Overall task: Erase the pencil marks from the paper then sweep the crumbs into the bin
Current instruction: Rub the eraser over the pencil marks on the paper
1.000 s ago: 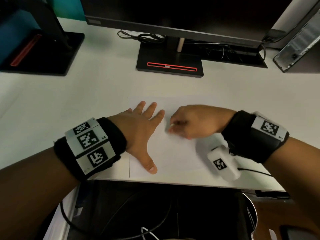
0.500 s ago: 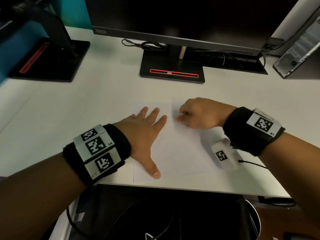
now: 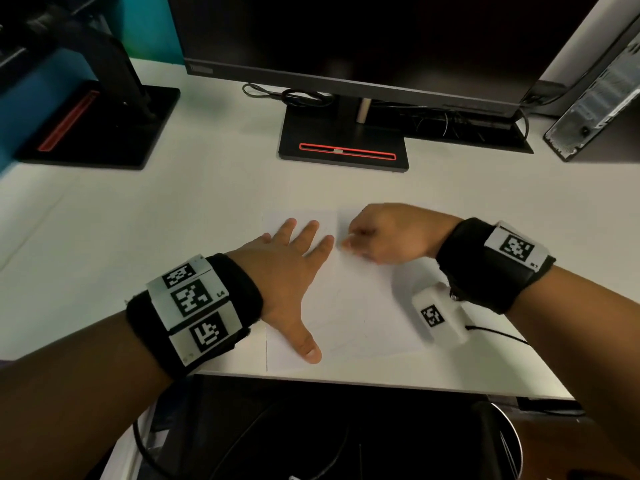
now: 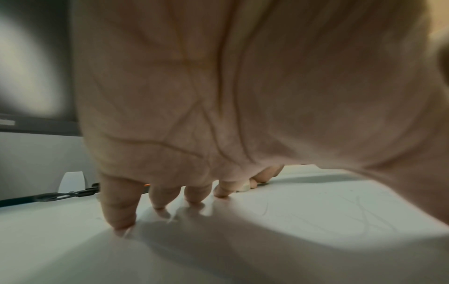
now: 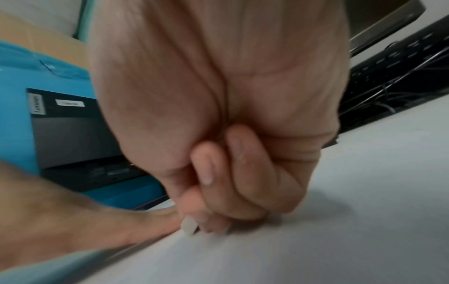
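A white sheet of paper with faint pencil lines lies at the near edge of the white desk. My left hand lies flat on the sheet's left part, fingers spread and straight, thumb toward me. My right hand is curled just right of the left fingertips and pinches a small white eraser against the paper. The eraser shows as a pale tip under the fingers. A dark bin sits below the desk edge at lower right.
A black monitor on a stand is behind the paper, with cables beside it. A second stand is at far left, a computer case at far right. Cables hang under the desk.
My right hand with the eraser has shifted back and forth on the upper part of the paper, now close to the left fingertips. The left hand stays pressed flat.
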